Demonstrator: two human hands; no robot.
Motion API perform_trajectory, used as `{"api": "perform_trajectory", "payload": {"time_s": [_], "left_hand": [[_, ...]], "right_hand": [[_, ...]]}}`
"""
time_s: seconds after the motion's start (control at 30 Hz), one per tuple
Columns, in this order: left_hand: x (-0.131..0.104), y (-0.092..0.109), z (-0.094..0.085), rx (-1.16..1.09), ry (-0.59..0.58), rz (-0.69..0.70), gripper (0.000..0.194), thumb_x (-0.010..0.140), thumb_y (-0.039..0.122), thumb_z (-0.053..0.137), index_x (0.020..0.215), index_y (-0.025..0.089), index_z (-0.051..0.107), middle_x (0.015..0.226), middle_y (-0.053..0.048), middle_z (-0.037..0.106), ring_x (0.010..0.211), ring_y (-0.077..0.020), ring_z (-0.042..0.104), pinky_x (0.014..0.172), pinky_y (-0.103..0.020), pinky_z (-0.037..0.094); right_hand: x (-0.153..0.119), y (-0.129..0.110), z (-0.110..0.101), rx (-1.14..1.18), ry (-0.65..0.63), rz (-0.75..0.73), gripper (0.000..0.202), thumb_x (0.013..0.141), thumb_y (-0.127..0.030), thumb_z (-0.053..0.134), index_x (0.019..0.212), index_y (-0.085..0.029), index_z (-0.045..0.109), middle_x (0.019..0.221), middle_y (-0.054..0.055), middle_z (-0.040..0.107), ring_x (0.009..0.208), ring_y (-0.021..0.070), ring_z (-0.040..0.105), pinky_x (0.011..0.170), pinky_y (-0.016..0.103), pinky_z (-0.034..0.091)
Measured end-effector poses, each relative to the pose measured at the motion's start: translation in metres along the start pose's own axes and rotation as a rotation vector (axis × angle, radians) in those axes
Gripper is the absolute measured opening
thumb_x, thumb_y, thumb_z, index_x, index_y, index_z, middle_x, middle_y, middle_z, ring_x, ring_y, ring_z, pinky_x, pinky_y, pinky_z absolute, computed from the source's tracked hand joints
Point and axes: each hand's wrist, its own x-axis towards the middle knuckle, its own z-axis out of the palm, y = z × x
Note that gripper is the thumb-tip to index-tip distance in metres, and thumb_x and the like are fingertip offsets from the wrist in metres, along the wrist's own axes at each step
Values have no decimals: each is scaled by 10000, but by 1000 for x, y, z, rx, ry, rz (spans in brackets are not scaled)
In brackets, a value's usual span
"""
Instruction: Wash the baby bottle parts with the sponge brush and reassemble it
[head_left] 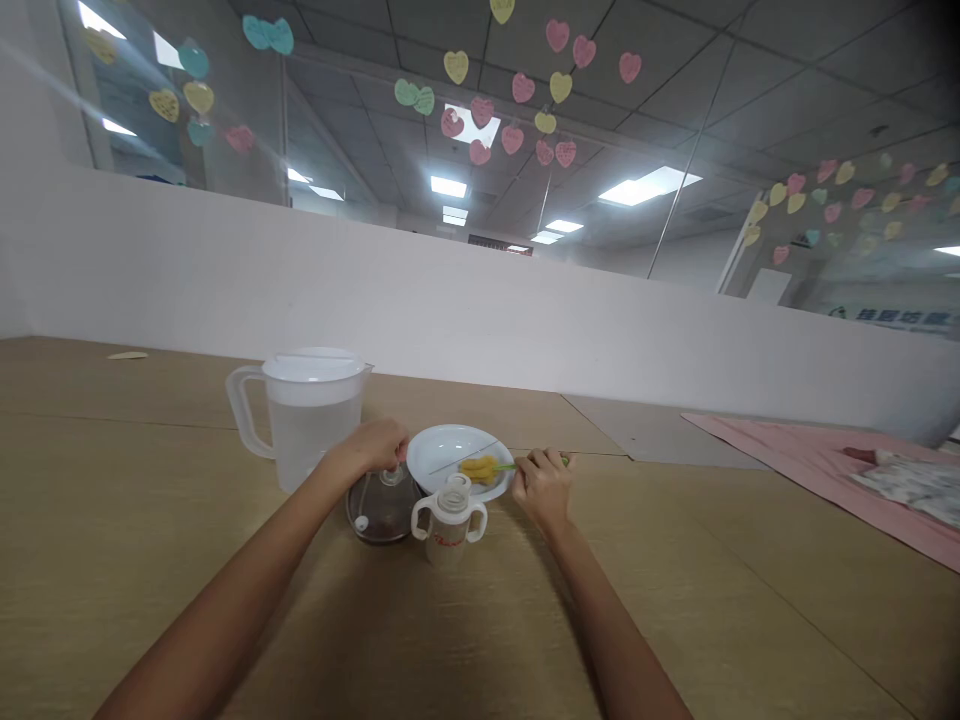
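Observation:
My right hand [545, 487] is closed round the green handle of a bottle brush [480, 469]. Its yellow sponge head lies over a white plate [435, 445], where a thin straight rod also rests. My left hand [379, 445] has its fingers curled at the top of a dark see-through round container [386, 515]; a bit of pink shows at the fingertips, and what they grip is hidden. In front of the plate stands a clear baby bottle [448, 530] with two white side handles and red lettering, its mouth uncovered.
A lidded white plastic pitcher [315, 430] stands behind my left forearm, its handle towards the left. At the right lies a pink cloth [780, 460] with a pale patterned bundle on it. A white wall [450, 310] under glass bounds the table's back.

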Motion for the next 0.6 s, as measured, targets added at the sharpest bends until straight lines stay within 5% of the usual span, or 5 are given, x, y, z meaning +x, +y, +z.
{"api": "perform_trajectory", "payload": {"time_s": [0.23,0.43,0.6], "left_hand": [[4,-8,8,0,-83,22,199,422,81,646,581,197,622,544,32,629,495,-126,526,472,-193,340],[4,2,-1,14,48,75,203,684,144,479,776,189,654,754,-46,674,663,-166,582,557,-222,367],[2,21,7,-25,-4,163,268,765,175,397,807,210,659,785,-31,681,691,-152,589,555,-208,363]], "right_hand": [[2,-9,-7,90,-7,-50,173,682,-147,474,633,-193,634,608,19,543,687,157,406,710,337,209],[3,-13,-11,150,12,-56,178,681,-149,467,627,-199,630,620,16,568,680,154,411,724,336,209],[4,-14,-12,191,49,-59,173,689,-156,478,661,-203,642,627,10,578,683,152,426,725,335,216]]}}
